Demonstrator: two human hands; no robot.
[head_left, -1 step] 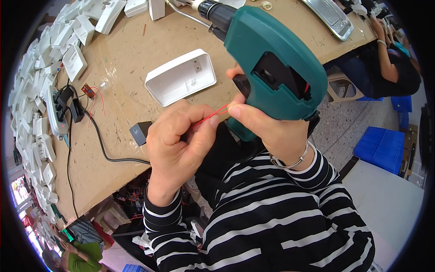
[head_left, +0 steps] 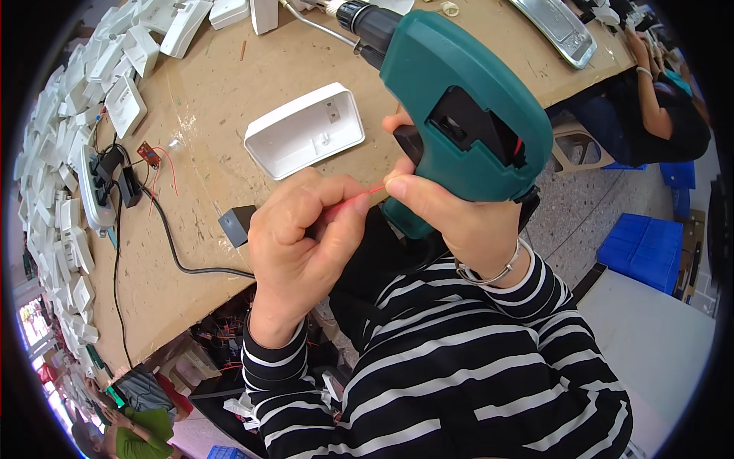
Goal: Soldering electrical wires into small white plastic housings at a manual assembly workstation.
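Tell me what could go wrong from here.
The thin red wire runs between the left hand and the right hand; it might slip or be pulled too hard.

The right hand also holds the green drill, with fingers close to its black trigger; an accidental press could perhaps spin it.

The black cable reaches the edge of the table near the left sleeve, which might snag it.

The scuffed tan worktop (head_left: 214,92) carries a white open-topped plastic housing (head_left: 302,145). A heap of white housings (head_left: 60,164) covers its left side, beside a white power strip (head_left: 98,210), a small circuit board (head_left: 148,155) with red leads (head_left: 175,174), and a black cable (head_left: 183,267). A dark grey box (head_left: 237,224) sits near the front edge; a silvery tray (head_left: 562,34) lies far right.
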